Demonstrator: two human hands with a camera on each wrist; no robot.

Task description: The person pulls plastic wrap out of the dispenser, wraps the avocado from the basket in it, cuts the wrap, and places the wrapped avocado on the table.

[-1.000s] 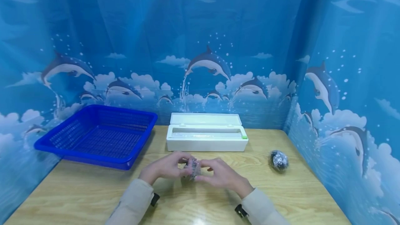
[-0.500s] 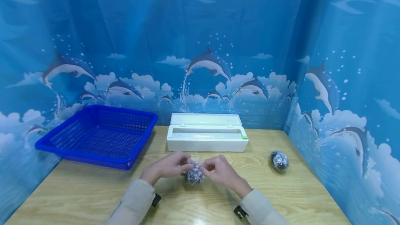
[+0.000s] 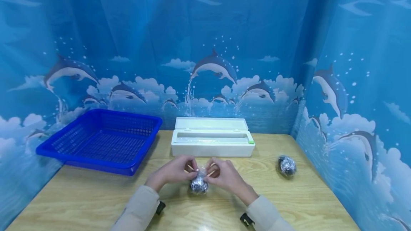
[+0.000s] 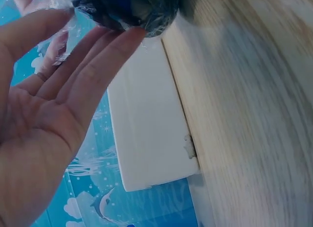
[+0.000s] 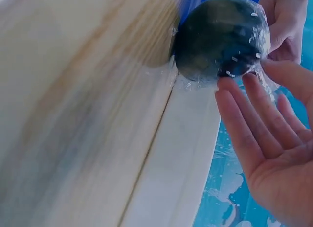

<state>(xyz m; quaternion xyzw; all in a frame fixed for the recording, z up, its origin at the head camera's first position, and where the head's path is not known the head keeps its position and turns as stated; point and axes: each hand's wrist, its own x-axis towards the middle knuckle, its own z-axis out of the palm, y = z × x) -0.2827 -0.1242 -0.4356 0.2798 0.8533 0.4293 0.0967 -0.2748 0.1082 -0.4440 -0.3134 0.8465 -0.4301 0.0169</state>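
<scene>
A dark, round, fruit-like item (image 3: 199,186) wrapped in shiny clear cling film stands on the table between the hands; its exact kind is hard to tell. In the right wrist view the wrapped round item (image 5: 215,38) looks smooth and dark green to black. My left hand (image 3: 176,169) pinches the gathered cling film (image 3: 201,172) at the top between thumb and forefinger. From the other side, my right hand (image 3: 227,177) pinches the film too. Some fingertips of the left hand (image 4: 58,104) touch the item's side. A second wrapped dark item (image 3: 287,166) lies at the right.
Behind the hands sits a long white cling film dispenser box (image 3: 213,149) with its lid raised. A blue plastic basket (image 3: 130,169) stands at the back left of the wooden table (image 3: 308,202). Dolphin-print curtains (image 3: 257,27) enclose the back and sides.
Both hands have moved from around the item up to the film at its top, drawing it together. More of the round item now shows below the fingers.
</scene>
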